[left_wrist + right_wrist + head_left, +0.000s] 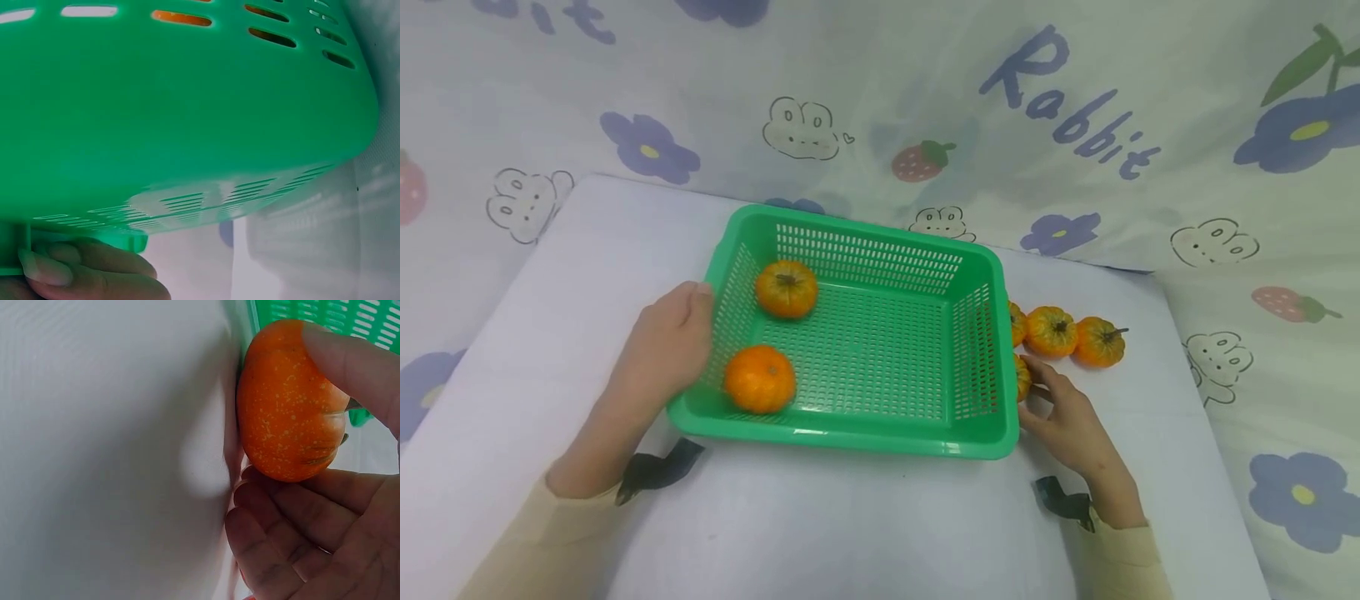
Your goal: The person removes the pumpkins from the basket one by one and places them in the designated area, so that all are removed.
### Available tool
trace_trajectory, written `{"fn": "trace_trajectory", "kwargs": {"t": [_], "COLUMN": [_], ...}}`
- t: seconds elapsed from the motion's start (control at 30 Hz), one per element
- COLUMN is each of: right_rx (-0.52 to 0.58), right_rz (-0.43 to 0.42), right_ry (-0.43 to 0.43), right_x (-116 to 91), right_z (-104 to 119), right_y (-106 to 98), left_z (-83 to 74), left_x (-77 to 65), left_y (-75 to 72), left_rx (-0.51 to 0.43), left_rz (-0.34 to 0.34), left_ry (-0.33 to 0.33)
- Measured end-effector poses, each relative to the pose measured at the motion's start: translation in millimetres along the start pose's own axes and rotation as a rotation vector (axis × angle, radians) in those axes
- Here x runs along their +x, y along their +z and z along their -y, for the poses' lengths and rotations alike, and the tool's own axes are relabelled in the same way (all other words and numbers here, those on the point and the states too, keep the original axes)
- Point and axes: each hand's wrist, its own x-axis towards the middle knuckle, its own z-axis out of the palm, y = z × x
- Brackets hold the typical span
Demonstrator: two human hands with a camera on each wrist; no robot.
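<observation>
Pumpkin on table, just beside basket, right side. My right hand has thumb and fingers curled around it; my left hand grips basket's left side. Step, I judge: securing the hold. A lift would call for clearing the basket wall.

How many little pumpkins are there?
6: two pumpkins inside the green basket, three in a row right of it, one at the right hand. The basket may hide more.
</observation>
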Motion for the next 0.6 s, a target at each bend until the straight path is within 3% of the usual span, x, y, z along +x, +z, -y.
{"fn": "trace_trajectory", "kwargs": {"t": [0.6], "right_rx": [-0.001], "right_rz": [-0.019], "right_ry": [-0.047], "right_x": [-1.4], "right_z": [-0.1], "right_y": [3.9], "left_z": [-3.5], "left_x": [-0.9], "left_y": [1.9], "left_rx": [-0.022], "left_rz": [-0.001], "left_ry": [0.014]}}
